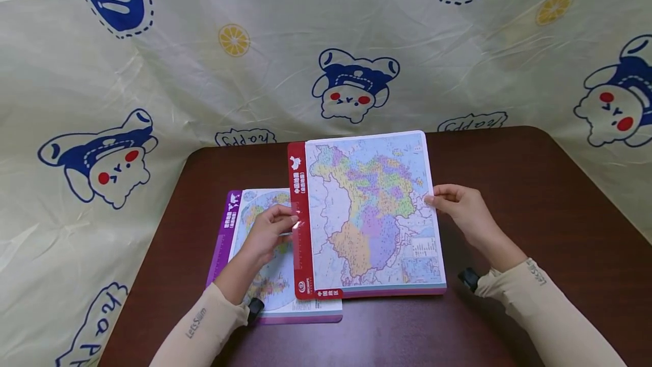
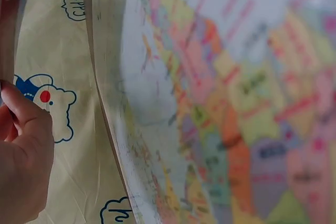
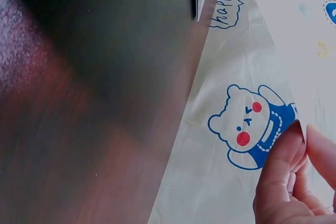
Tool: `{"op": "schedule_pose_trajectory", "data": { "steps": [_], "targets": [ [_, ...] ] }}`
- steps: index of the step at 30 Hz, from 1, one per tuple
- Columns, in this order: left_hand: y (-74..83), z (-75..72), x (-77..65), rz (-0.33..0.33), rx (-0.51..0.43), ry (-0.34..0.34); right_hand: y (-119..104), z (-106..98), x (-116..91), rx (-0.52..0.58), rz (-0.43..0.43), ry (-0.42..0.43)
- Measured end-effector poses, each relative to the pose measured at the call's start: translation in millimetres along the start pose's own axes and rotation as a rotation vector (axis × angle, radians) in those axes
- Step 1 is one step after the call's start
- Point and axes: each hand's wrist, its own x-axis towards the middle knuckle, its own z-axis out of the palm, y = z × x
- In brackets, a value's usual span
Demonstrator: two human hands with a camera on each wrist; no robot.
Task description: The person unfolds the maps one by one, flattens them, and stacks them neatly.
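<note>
A map sheet with a red border strip (image 1: 374, 208) is raised above the table, printed side toward the head camera. My left hand (image 1: 264, 235) pinches its red left edge, thumb and fingers at the strip. At the opposite edge, the right hand (image 1: 468, 211) pinches the sheet between thumb and fingertips; the right wrist view shows this grip (image 3: 294, 177) on a thin pale edge. Partly behind the red map lies a second map with a purple border strip (image 1: 219, 254), its right part hidden. Blurred coloured map print (image 2: 241, 108) fills much of the left wrist view.
Both maps are over a dark brown table (image 1: 530, 186) with rounded far corners. Behind it hangs a pale curtain (image 1: 275, 89) printed with blue cartoon bears and orange slices. Black wrist devices sit at the left cuff (image 1: 255, 309) and right cuff (image 1: 468, 279).
</note>
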Motion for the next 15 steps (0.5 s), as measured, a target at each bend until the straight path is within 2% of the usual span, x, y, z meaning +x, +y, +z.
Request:
{"op": "schedule_pose_trajectory", "data": {
  "steps": [3,6,12,15],
  "targets": [
    [1.5,-2.2,0.2,-0.007,-0.039,-0.012,-7.9,-1.0,-3.3,0.000,-0.009,-0.001],
    [3.1,-3.8,0.9,-0.017,-0.085,-0.020,-5.9,-2.4,-1.4,0.018,-0.005,0.002],
    [5.3,-7.3,3.5,0.009,-0.126,-0.037,24.1,-10.7,17.6,0.046,0.020,0.041],
    [6.6,-11.6,4.7,0.019,-0.139,-0.037,29.4,-18.4,21.8,0.060,0.027,0.036]
  ]
}}
